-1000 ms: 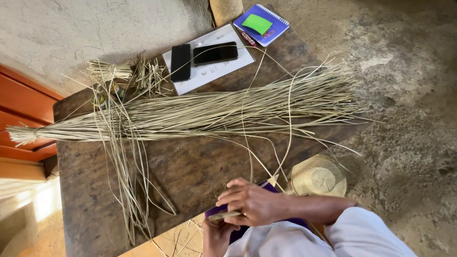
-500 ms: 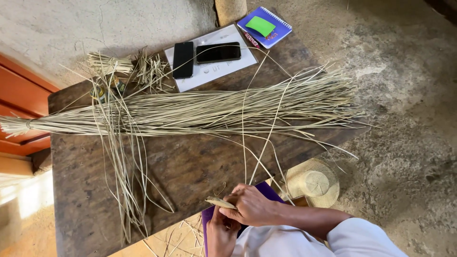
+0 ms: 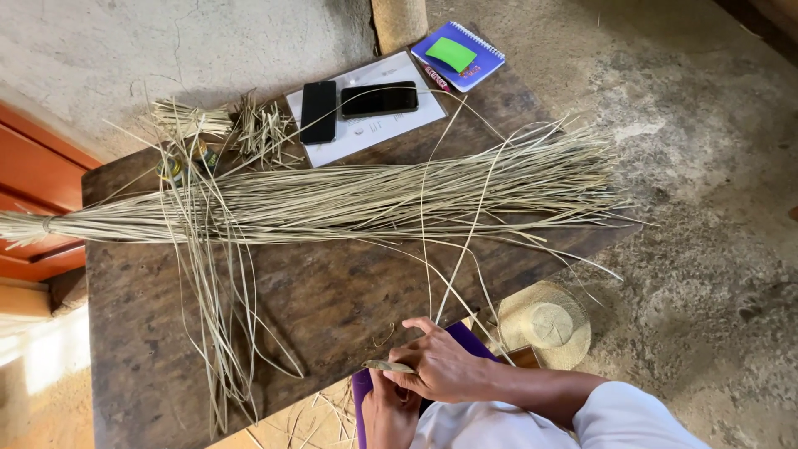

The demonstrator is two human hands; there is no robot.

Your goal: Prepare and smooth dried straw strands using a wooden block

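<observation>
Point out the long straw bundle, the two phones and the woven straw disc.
long straw bundle (image 3: 332, 202), head view, middle of the stalks.
two phones (image 3: 379, 99), head view, screen of the right one.
woven straw disc (image 3: 546, 323), head view, its centre.

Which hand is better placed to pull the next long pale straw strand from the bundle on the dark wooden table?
Probably the right hand: it lies on top, nearest the loose strands; the left hand sits underneath.

Right hand (image 3: 440, 366): lies over the left, fingers curled, index finger stretched forward — pinching at the fingertips.
Left hand (image 3: 389, 409): just beneath the right hand, palm up, fingers bent, gripping.
Right forearm: bare, in a white sleeve — angled in from the lower right.
</observation>
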